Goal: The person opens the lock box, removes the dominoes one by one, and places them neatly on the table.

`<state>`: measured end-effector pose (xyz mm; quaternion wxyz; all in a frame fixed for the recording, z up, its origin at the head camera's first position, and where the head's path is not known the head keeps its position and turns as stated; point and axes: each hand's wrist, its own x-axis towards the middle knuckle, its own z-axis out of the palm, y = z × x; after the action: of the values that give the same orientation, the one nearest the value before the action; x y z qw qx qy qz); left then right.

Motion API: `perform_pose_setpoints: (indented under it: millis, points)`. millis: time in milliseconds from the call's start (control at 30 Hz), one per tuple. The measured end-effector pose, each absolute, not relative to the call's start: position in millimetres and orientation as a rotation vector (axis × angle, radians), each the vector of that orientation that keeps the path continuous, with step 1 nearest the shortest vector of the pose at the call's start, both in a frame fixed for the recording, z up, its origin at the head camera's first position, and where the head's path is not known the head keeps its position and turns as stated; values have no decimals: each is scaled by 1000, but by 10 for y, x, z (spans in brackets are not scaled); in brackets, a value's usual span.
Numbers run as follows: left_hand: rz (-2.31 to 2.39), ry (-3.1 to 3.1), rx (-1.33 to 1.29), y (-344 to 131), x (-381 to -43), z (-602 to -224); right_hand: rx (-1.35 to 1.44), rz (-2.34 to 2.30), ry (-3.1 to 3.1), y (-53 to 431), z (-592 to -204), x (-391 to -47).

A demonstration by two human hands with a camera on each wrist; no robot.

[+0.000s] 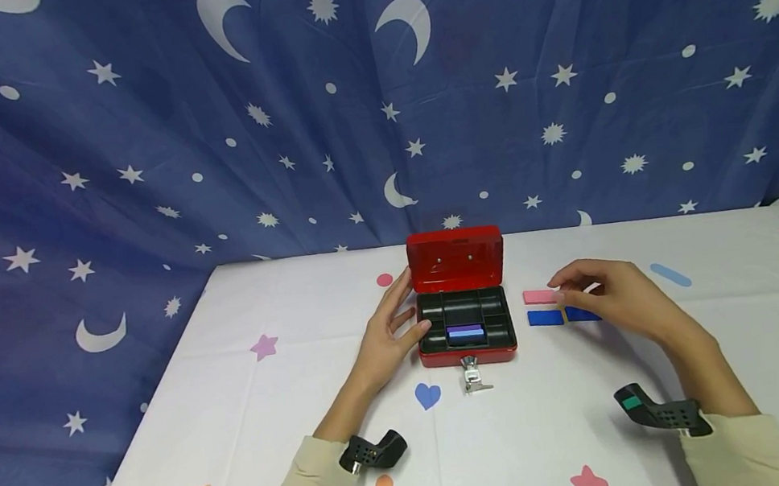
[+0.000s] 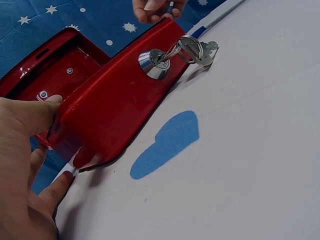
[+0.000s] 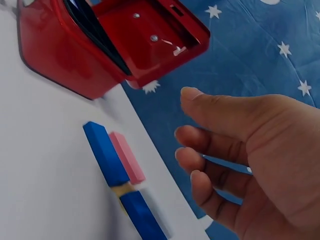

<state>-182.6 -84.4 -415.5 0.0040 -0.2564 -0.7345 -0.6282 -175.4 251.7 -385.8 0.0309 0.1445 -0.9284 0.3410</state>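
A red cash box (image 1: 469, 356) stands with its lid (image 1: 455, 257) raised and a black compartment tray (image 1: 435, 340) inside. One front compartment holds purple and blue blocks (image 1: 465, 332). My left hand (image 1: 388, 340) grips the box's left side, thumb over the rim and fingers along the outer wall. Keys (image 2: 199, 51) hang from the front lock. My right hand (image 1: 607, 293) is over the small blocks at the right, with a gap between thumb and fingers and nothing held. Below it lie a pink block (image 3: 126, 156), two blue blocks (image 3: 105, 152) and a yellowish piece (image 3: 121, 189).
A white tablecloth (image 1: 325, 429) with printed party shapes covers the table. Behind hangs a dark blue cloth (image 1: 319, 146) with moons and stars, meeting the table's far edge just beyond the box lid.
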Motion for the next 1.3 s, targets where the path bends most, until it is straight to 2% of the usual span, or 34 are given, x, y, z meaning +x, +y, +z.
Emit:
perform_pose_setpoints:
  millis: [467, 1033, 1300]
  points:
    - [-1970, -2295, -813, -843, -1826, -4156, 525, 1062, -2834, 2219, -3835, -1770]
    - [-1977, -2304, -800, -834, -1819, -4152, 779, 1095, -2685, 1874, -3842, -1698]
    - [-1957, -2312, -795, -834, -1818, -4152, 768, 1066, -2729, 1679, -3857, -1649]
